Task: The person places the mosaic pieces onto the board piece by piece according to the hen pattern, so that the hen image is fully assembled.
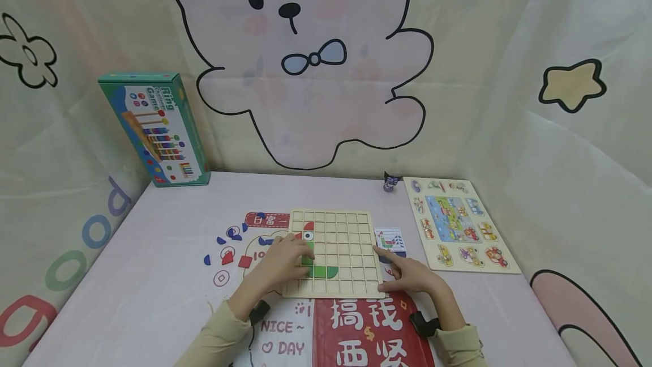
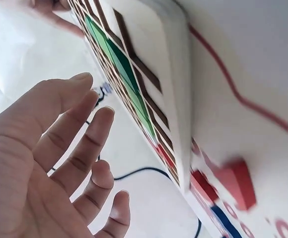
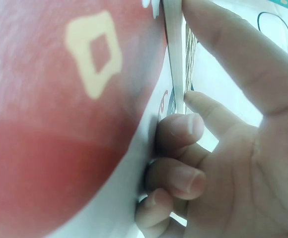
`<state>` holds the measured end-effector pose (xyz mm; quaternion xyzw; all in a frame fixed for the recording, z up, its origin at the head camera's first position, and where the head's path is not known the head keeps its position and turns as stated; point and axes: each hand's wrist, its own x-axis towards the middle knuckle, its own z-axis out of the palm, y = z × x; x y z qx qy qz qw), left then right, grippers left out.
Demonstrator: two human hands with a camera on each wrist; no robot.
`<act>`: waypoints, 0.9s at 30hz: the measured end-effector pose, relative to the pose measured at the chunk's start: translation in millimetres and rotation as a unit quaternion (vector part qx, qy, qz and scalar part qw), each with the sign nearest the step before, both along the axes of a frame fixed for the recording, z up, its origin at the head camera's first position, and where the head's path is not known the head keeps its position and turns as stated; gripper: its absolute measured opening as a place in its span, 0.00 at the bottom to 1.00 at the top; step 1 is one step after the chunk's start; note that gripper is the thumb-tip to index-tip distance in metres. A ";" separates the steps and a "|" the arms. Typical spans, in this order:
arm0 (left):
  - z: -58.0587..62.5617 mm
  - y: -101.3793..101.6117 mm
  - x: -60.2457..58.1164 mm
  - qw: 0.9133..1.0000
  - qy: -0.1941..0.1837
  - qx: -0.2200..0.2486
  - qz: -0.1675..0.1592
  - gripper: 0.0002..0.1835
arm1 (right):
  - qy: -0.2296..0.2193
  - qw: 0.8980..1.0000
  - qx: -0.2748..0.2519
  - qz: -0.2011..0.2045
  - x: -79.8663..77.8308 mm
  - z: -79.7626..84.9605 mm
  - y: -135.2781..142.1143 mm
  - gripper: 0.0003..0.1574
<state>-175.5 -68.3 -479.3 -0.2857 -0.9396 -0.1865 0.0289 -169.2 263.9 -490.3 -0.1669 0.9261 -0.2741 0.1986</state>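
A pale grid board (image 1: 351, 242) lies on the table between both hands. Along its left side sit a red piece (image 1: 308, 225), a white piece with a dark dot (image 1: 308, 235) and green pieces (image 1: 323, 272). Over this left part hovers my left hand (image 1: 285, 256), covering some squares; in the left wrist view its loosely bent fingers hold nothing visible, close to the board's face. My right hand (image 1: 412, 276) touches the board's right edge with index fingertip and thumb, set apart along it. Its other fingers bend inward, as the right wrist view shows.
Loose blue pieces (image 1: 221, 240) and red pieces (image 1: 245, 261) lie left of the board. A pattern card (image 1: 390, 239) is at its right. Farther right lies a picture puzzle board (image 1: 453, 225), near a small figurine (image 1: 390, 181). A green box (image 1: 153, 129) stands back left.
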 end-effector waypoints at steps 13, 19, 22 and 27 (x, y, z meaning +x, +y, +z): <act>-4.8 -37.4 -2.0 0.999 -0.001 -0.013 0.050 0.09 | 0.011 1.000 0.003 0.010 -0.7 1.2 -0.4 0.56; -5.1 -52.8 -0.9 0.996 -0.026 -0.011 0.086 0.09 | 0.010 1.000 0.004 0.010 -1.4 0.1 0.0 0.56; -6.0 -59.7 -0.1 0.994 -0.032 -0.011 0.100 0.10 | 0.009 1.000 0.005 0.009 -1.7 -0.2 0.2 0.56; -9.6 -70.1 2.3 0.992 -0.046 -0.002 0.115 0.10 | 0.009 1.000 0.003 0.010 -1.4 0.4 0.0 0.56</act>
